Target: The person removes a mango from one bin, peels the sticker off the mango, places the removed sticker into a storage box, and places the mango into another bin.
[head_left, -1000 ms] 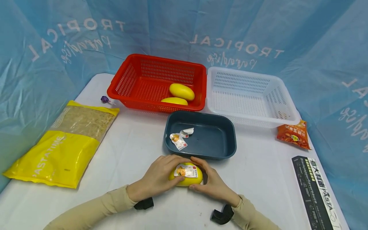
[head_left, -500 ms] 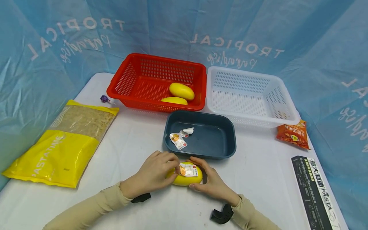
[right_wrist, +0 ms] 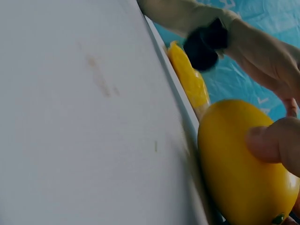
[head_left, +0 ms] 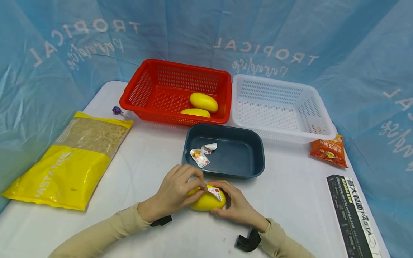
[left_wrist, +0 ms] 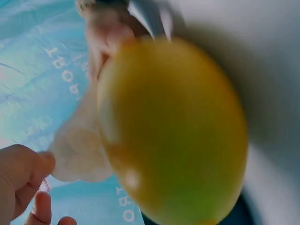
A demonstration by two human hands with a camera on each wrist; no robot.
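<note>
My right hand (head_left: 238, 203) holds a smooth yellow mango (head_left: 206, 204) on the white table, just in front of the dark blue tray. Its thumb (right_wrist: 267, 144) presses the fruit's near side in the right wrist view. Between thumb and forefinger, my left hand (head_left: 176, 189) pinches one end of a white printed sticker (head_left: 217, 193). That end is lifted off the mango, and the other end still clings to the skin. In the left wrist view the sticker's pale back (left_wrist: 80, 157) stretches from the fingertips towards the mango (left_wrist: 173, 131).
Two peeled stickers (head_left: 200, 157) lie in the dark blue tray (head_left: 240, 173). Behind it stand a red basket (head_left: 155, 115) with two mangoes and a white basket (head_left: 284, 135). A yellow pasta bag (head_left: 71, 161), lollipop (head_left: 117, 110), orange snack bag (head_left: 330, 151) and black pasta box (head_left: 350, 215) lie around.
My left hand has moved from gripping the mango's left side to pinching the sticker's left end and lifting it, folding it rightward. My right hand has stayed on the mango.
</note>
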